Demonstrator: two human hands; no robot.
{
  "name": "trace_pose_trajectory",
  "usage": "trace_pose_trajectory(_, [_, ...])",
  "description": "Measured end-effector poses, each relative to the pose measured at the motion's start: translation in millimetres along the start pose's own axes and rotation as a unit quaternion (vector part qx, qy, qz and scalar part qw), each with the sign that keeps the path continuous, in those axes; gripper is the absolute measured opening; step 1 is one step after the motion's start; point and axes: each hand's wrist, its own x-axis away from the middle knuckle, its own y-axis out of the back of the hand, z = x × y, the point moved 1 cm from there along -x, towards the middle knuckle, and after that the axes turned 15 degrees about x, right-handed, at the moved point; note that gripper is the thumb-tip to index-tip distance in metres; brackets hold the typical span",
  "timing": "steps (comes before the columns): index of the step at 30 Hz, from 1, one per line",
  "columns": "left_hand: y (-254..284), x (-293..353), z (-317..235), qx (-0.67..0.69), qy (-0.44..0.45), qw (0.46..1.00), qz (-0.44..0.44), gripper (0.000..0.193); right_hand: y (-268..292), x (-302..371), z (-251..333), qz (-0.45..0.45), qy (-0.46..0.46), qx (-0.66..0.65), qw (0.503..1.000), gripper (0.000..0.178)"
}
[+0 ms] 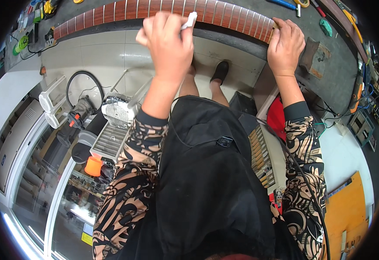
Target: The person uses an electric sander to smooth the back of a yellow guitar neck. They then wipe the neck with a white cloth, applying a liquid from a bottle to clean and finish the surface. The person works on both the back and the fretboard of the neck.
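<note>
A long reddish-brown guitar fretboard (228, 16) with metal frets lies across the bench along its near edge. My left hand (168, 47) is closed in a pinch on a small folded white wipe (190, 21), paper or cloth I cannot tell, over the middle of the fretboard. That hand is slightly blurred. At the fretboard's right end, my right hand (285, 47) grips it with the thumb on the near side and fingers over the top. The fingertips of both hands are partly hidden.
A curved wooden block (315, 58) sits on the bench right of my right hand. A blue-handled hammer (287, 5) and a green item (326, 27) lie farther back. Below left are a white plastic stool (120, 108) and a vacuum (82, 112); a tray of tools (262, 158) is lower right.
</note>
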Motion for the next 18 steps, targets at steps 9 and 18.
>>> trace_pose_trajectory(9, [-15.2, -48.0, -15.4, -0.005, -0.011, 1.0, 0.001, 0.012, -2.4, 1.4, -1.8, -0.005, 0.001, 0.001, 1.0, 0.031])
trace_pose_trajectory(18, [-20.2, -61.8, -11.6, 0.0, -0.013, 1.0, -0.02, 0.008, -4.6, -1.8, -2.4, -0.009, 0.005, 0.005, 1.0, 0.032])
